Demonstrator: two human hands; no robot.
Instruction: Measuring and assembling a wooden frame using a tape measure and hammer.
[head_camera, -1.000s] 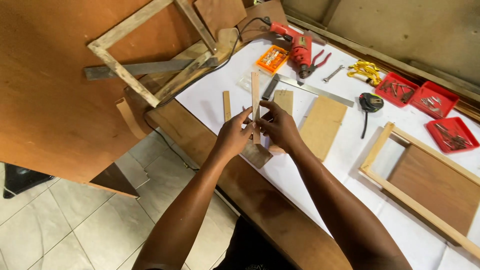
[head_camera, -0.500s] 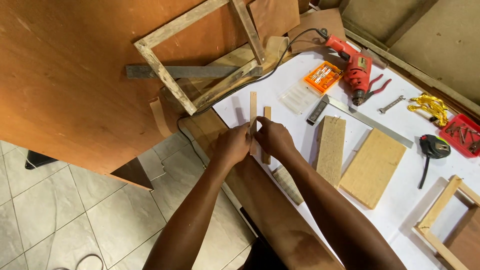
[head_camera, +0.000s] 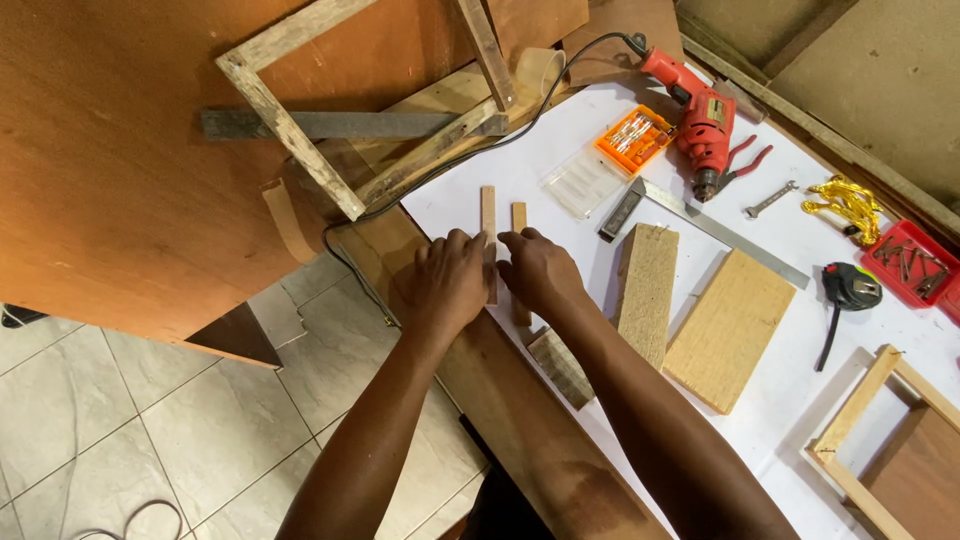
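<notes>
Head view, left to right: big brown board fills the upper left, tiled floor below it. A rough wood frame lies on the board, with a grey metal bar under it and a black cord running from the bench's left edge up toward the drill. Left hand is palm down at the bench's near-left edge, fingers flat and slightly spread, fingertips pressing the left strip; not wrapped around it. Right hand sits just beside it, fingers curled down onto the right strip, covering its lower part. Both strips lie flat on the white bench top, parallel, close together but with a thin gap, top ends pointing to the far edge. A small block lies under the right forearm at the near edge. Then a clear plastic case, an orange bit case, a metal square, a narrow block and a wider board side by side mid-bench. Red drill at the far edge, red pliers touching it, spanner, yellow chain, tape measure, red tray at the right edge, another frame at the near-right corner.
</notes>
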